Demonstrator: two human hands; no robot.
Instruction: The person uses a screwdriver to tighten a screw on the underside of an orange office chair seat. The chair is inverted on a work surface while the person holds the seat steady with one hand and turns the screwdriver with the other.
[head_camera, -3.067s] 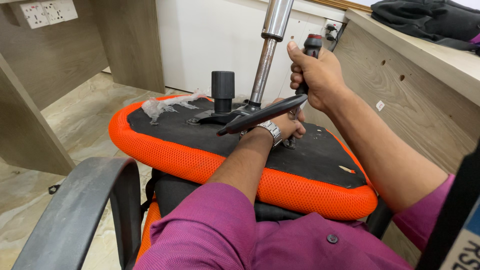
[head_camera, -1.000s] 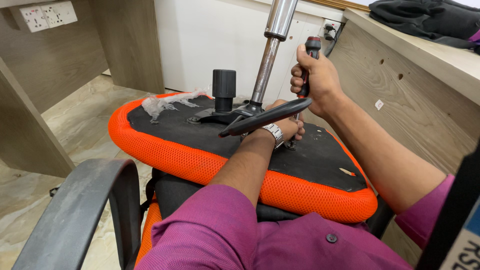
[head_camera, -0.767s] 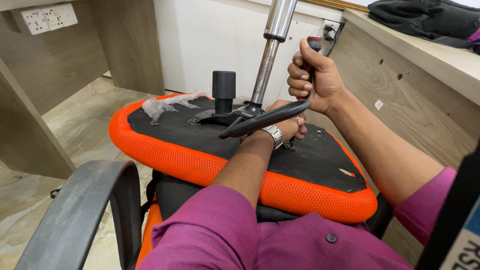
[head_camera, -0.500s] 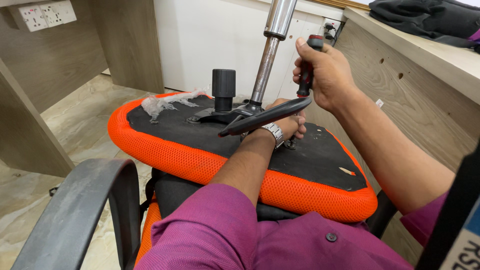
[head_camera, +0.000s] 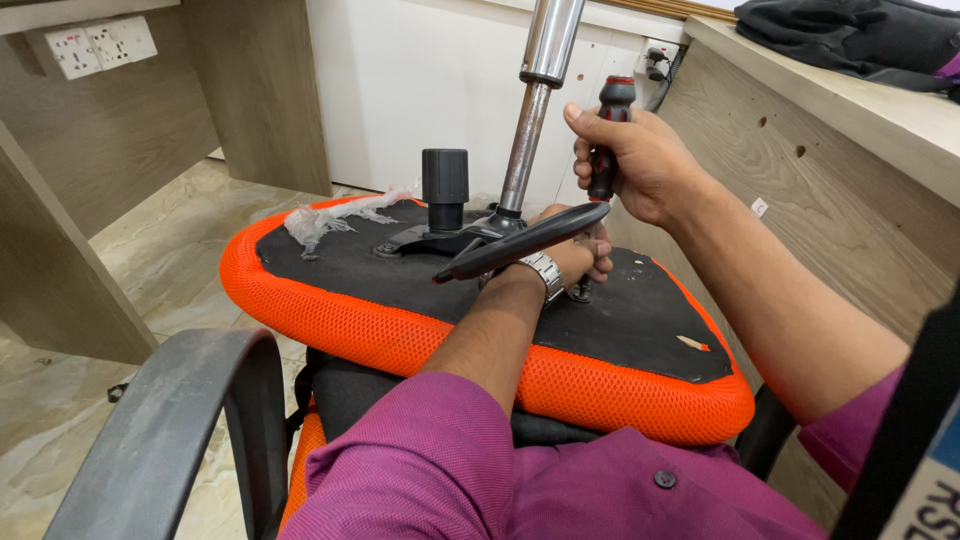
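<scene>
An upturned office chair seat (head_camera: 400, 330), orange mesh rim with a black underside, lies in front of me. Its metal gas-lift column (head_camera: 532, 110) stands up from the mechanism plate, beside a black knob (head_camera: 445, 185) and a black lever (head_camera: 520, 243). My right hand (head_camera: 640, 160) is closed around the black and red handle of a screwdriver (head_camera: 608, 125), held upright over the seat. My left hand (head_camera: 575, 250), wearing a metal watch, reaches under the lever and rests near the screwdriver's tip; its fingers are partly hidden.
A grey chair armrest (head_camera: 170, 430) curves at the lower left. Wooden desk panels stand left and right, with wall sockets (head_camera: 100, 45) at the upper left. Dark cloth (head_camera: 860, 35) lies on the desktop at the upper right. A scrap of clear plastic (head_camera: 330, 215) clings to the seat.
My right hand has turned back and forth on the screwdriver handle, staying in the same spot. The left hand and the seat have stayed put.
</scene>
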